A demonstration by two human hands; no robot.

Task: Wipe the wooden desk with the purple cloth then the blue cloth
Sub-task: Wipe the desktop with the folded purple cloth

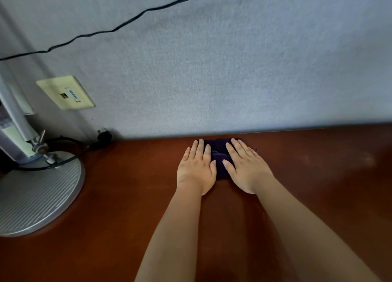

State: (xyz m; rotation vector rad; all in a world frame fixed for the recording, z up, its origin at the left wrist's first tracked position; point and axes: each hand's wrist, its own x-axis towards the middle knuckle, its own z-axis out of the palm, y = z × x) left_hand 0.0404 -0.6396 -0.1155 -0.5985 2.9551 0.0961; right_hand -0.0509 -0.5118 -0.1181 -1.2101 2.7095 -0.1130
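Observation:
A dark purple cloth [219, 154] lies bunched on the reddish-brown wooden desk [127, 197], close to the desk's far edge by the wall. My left hand [196, 167] presses flat on the cloth's left side with straight fingers. My right hand [246, 165] presses flat on its right side, fingers also straight. Most of the cloth is hidden under both palms; only its middle strip and far edge show. No blue cloth is in view.
A silver monitor stand with a round ribbed base [36, 197] sits at the desk's left, with black cables [70, 148] behind it. A grey fabric partition [212, 69] rises at the back, bearing a cream socket plate [65, 93] and a black cable [127, 23].

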